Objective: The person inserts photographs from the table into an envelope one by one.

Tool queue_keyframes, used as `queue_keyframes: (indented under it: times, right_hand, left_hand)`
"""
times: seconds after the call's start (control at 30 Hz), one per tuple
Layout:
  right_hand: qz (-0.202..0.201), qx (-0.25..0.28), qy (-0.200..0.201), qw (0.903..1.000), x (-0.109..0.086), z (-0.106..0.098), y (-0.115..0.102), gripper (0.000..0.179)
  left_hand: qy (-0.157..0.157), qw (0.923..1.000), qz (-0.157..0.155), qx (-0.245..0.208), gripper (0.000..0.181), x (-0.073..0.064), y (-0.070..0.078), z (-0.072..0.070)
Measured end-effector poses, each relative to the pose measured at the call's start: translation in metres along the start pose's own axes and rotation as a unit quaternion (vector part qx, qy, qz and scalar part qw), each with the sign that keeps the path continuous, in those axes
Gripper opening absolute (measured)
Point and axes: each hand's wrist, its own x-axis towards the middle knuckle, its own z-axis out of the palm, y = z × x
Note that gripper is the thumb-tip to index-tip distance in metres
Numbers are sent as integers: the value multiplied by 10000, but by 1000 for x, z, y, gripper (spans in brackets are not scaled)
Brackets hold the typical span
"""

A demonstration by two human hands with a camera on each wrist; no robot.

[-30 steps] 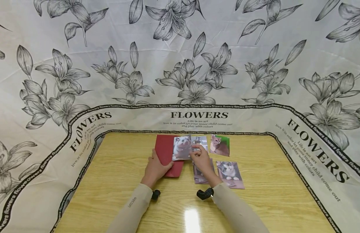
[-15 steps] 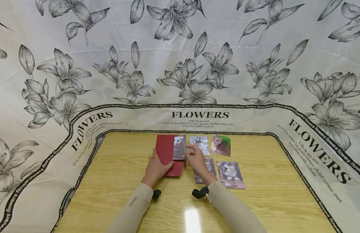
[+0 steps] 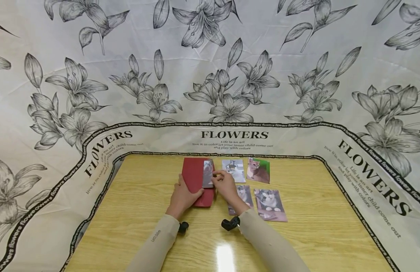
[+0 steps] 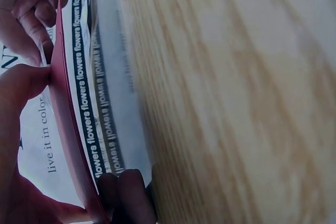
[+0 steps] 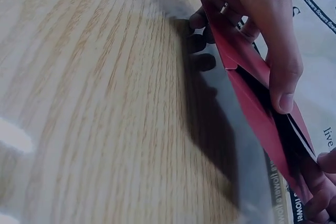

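My left hand (image 3: 183,197) grips a red envelope (image 3: 192,173) by its left side, thumb on the front and fingers behind. In the right wrist view the envelope (image 5: 254,111) stands raised off the table, its opening spread along one edge. A photo print of a pale, furry animal (image 3: 208,174) is partly inside it; only a narrow strip shows. My right hand (image 3: 227,188) pinches the print's outer right edge between thumb and fingers. In the left wrist view the left thumb (image 4: 31,82) presses near the envelope's edge, close to the right hand's fingers (image 4: 34,22).
Right of the envelope lie a light-toned print (image 3: 233,172), a print of a pinkish cat on green (image 3: 258,172), a print partly under the right forearm (image 3: 244,193), and a cat print (image 3: 271,204). A flower-printed cloth (image 3: 162,139) walls the wooden table (image 3: 141,181).
My right hand has moved left, and the print has slid further into the envelope, so less of it shows. The left hand has kept its grip on the envelope.
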Motion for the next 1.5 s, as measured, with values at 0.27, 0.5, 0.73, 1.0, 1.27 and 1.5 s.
queue_keyframes:
  times: [0.27, 0.5, 0.73, 1.0, 1.27, 1.5]
  right_hand:
    - [19, -347, -183, 9992, 3, 7, -5, 26]
    - [132, -555, -179, 9982, 3, 14, -9, 25]
    - [1, -674, -174, 9976, 6, 18, -14, 25]
    - [70, -747, -235, 9969, 2, 24, -12, 27]
    - [106, -741, -237, 9969, 4, 30, -16, 27]
    - [116, -719, -226, 9971, 5, 33, -19, 25]
  left_hand:
    - [55, 10000, 31, -7, 122, -1, -2, 4]
    - [2, 9999, 34, -106, 121, -2, -1, 3]
    - [62, 9999, 68, -145, 121, 1, 2, 1]
    - [36, 9999, 115, -106, 121, 0, -1, 7]
    - [74, 9998, 53, -172, 122, 2, 0, 4]
    - [179, 9997, 68, -121, 121, 2, -2, 2]
